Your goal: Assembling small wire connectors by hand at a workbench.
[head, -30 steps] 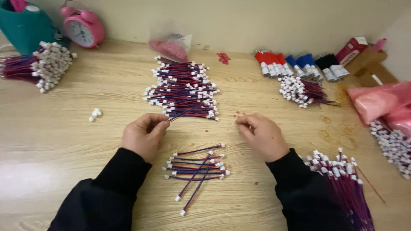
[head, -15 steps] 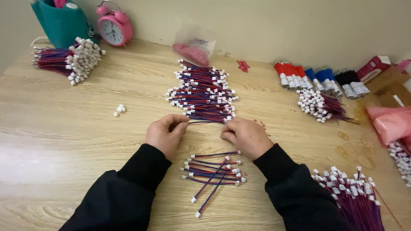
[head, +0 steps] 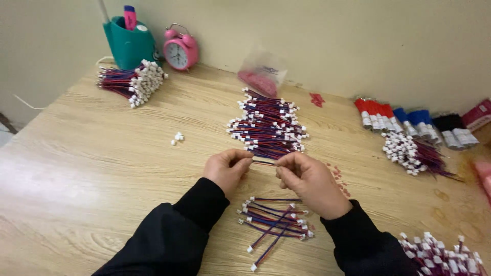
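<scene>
My left hand (head: 226,169) and my right hand (head: 307,179) meet over the wooden table (head: 102,168), each pinching one end of a short red-and-blue wire lead (head: 263,162) stretched between them. Just beyond the hands lies a big pile of the same leads with white connectors (head: 268,125). Near my wrists, closer to me, is a small loose heap of leads (head: 273,222).
A tied bundle of leads (head: 134,82) lies far left beside a teal pen holder (head: 128,43) and a pink alarm clock (head: 180,48). A clear bag of pink parts (head: 262,74), coloured rolls (head: 409,120), another bundle (head: 411,151) and a near-right pile (head: 442,253) surround the work spot. Two loose white connectors (head: 177,138).
My hands have come together from apart, and both now pinch one lead between them. The camera view has shifted, so everything sits further right and lower in the picture.
</scene>
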